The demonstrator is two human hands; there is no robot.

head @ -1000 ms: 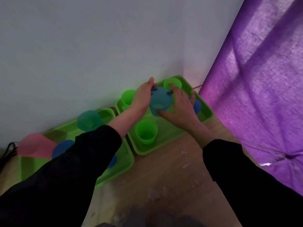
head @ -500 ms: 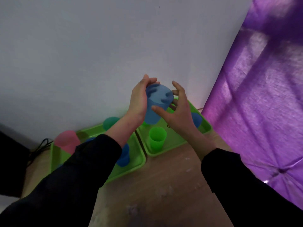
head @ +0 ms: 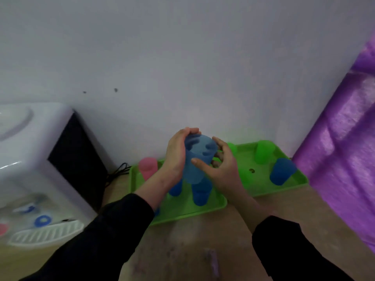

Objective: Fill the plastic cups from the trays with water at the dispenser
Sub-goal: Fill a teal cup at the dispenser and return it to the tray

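While both black sleeves reach forward | left hand (head: 176, 157) wraps the blue cup (head: 197, 161), fingers curled behind it | right hand (head: 224, 172) grips its other side, thumb in front | cup lifted above the green trays (head: 182, 210), near the wall

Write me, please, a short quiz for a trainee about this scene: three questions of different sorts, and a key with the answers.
1. True or false: the left hand and the right hand hold one and the same blue cup.
2. Where does the water dispenser stand, relative to the nearer green tray? A) to its left B) to its right C) on it
3. What colour is the cup in that tray's far left corner?
Key: 1 true; 2 A; 3 pink, the pink cup.
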